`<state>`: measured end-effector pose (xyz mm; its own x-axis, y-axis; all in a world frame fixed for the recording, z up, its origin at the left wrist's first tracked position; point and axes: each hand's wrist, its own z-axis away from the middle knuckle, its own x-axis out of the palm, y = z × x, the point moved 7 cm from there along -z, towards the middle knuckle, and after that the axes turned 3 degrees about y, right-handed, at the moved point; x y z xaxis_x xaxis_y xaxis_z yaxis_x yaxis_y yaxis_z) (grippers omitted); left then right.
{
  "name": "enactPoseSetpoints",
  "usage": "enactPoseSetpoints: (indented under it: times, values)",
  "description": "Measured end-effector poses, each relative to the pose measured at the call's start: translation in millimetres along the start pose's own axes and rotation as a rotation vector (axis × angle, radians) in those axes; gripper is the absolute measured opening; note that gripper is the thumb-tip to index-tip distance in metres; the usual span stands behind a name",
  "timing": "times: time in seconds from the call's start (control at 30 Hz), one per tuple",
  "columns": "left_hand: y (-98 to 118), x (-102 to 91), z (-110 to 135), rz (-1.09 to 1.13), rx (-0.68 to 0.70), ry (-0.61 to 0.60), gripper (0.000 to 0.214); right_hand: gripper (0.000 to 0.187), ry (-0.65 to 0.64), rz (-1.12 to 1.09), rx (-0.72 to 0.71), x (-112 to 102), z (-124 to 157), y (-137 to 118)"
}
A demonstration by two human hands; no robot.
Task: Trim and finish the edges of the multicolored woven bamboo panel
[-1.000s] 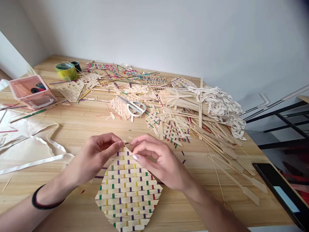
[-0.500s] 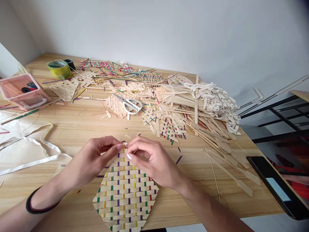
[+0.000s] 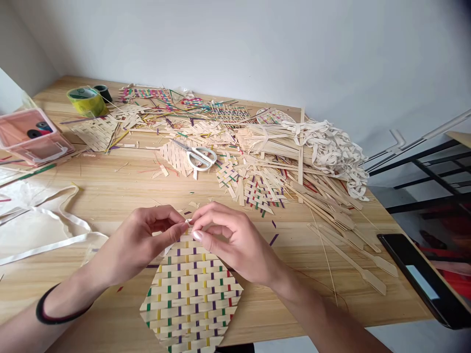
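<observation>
So the woven mat [image 3: 189, 294] lying on the table [image 3: 110, 191] looks mostly done, with just its far tip left, where the left hand [image 3: 142, 240] and right hand [image 3: 231, 240] both pinch a strip end together.

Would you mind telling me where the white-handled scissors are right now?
In the head view, the scissors lie on the wooden table beyond both hands, atop a small woven piece, left of the strip pile.
</observation>
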<state>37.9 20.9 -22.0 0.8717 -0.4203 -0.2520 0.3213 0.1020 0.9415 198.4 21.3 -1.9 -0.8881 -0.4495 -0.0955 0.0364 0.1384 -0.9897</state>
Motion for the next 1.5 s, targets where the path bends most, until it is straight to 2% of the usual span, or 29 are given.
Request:
enactPoseSetpoints:
  times: [0.13, 0.33, 0.5, 0.8, 1.07, 1.33, 1.5]
  values:
    - [3, 2.1, 0, -0.017, 0.011, 0.017, 0.031, 0.009, 0.005, -0.085, 0.051, -2, -1, 5]
    - [1, 0.5, -1, -0.051, 0.000, 0.042, 0.039, 0.008, 0.033, -0.069, 0.069, -5, -2, 11]
    - [0, 6.3, -1, -0.002, 0.000, -0.014, 0.036, 0.012, 0.046, -0.112, 0.108, -7, -4, 18]
    - [1, 12.7, 0, -0.039, 0.039, -0.078, 0.032, 0.023, 0.025, -0.124, 0.234, -5, -4, 26]
    - [-8, 11.0, -3, 0.091, -0.013, 0.003, 0.025, 0.031, 0.009, -0.182, 0.286, -2, -2, 34]
    - [-3, 7.1, -2, -0.022, 0.023, 0.027, 0.025, 0.019, -0.014, -0.161, 0.266, -4, -2, 30]
    - [-7, 3.8, -1, 0.029, 0.005, 0.041, 0.029, 0.012, -0.018, -0.127, 0.257, -4, -1, 30]
